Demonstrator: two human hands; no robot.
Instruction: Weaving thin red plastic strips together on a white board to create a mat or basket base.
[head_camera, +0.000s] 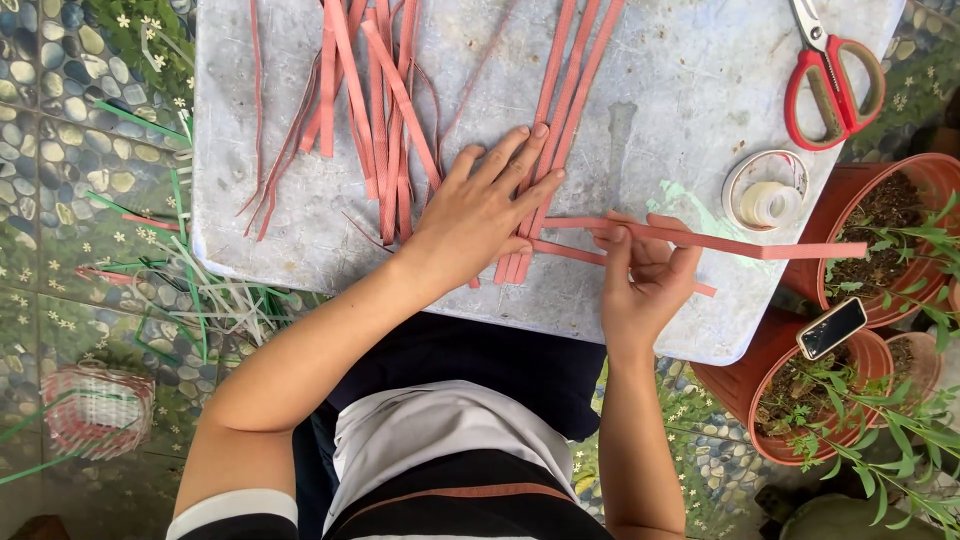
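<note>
My left hand (487, 205) lies flat, fingers spread, pressing down on three long pink strips (562, 95) that run up the grey-white table (680, 100). My right hand (640, 275) pinches a horizontal pink strip (760, 245) that crosses those upright strips and reaches right, past the table edge. A second horizontal strip (565, 253) lies just below it under my fingers. A loose bundle of more pink strips (370, 100) rests at the table's upper left.
Red-handled scissors (830, 75) and a roll of clear tape (767, 195) sit at the table's right. Terracotta pots (880, 250) with plants stand right, a phone (832, 328) on one rim. Green and white strips (190, 280) and a small woven basket (98, 410) lie on the tiled floor left.
</note>
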